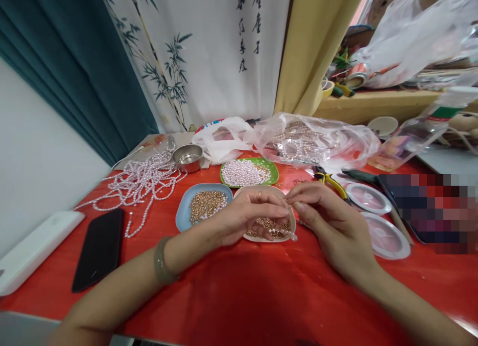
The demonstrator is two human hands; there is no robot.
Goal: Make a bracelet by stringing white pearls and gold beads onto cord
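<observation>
My left hand [257, 214] and my right hand [332, 224] meet with pinched fingers over a pale plate [257, 239] of gold beads. A short strand of pale and clear beads [284, 234] hangs below the fingers of my left hand. What the fingertips of my right hand pinch is too small to make out. Left of the pale plate, a blue plate [182, 212] bears gold beads [203, 204] and some white ones. Behind them, a green plate [275, 173] carries many white-pink pearl beads [244, 172].
Pearl strands [149, 174] lie in a heap at left, beside a metal bowl [187, 158]. A black phone [99, 249] and a white box-like object [41, 249] are nearer. Yellow-handled pliers [334, 184], spools [384, 235] and a plastic bottle [414, 132] stand right. A bag of beads [309, 142] lies behind.
</observation>
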